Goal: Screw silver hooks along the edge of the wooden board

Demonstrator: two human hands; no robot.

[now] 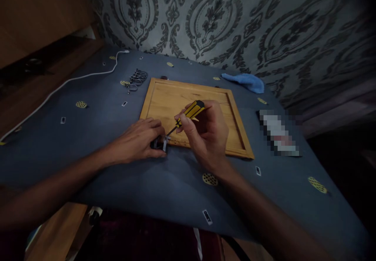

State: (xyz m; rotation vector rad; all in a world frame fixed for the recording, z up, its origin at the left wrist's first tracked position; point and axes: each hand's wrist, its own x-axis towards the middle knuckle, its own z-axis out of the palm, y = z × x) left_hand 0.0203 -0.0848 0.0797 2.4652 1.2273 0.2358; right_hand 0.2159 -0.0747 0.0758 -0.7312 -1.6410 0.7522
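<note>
A framed wooden panel [164,102] lies flat on the cloth-covered table, its recessed face up. My right hand [210,131] grips a yellow and black screwdriver [190,112], tilted with its shaft pointing down to the left. The screwdriver's tip meets a small dark metal fitting [165,143] at the panel's near left edge. My left hand [143,137] is closed around that fitting, thumb below and fingers above. The fitting's exact kind is partly hidden by the fingers. Several small holes show along the near frame strip, right of the fitting.
Several dark metal rings or hooks [138,78] lie in a heap at the back left. A white cable [88,75] runs along the left side. A blue cloth [248,81] rests at the back right, and a pixelated flat item [277,133] lies right of the panel.
</note>
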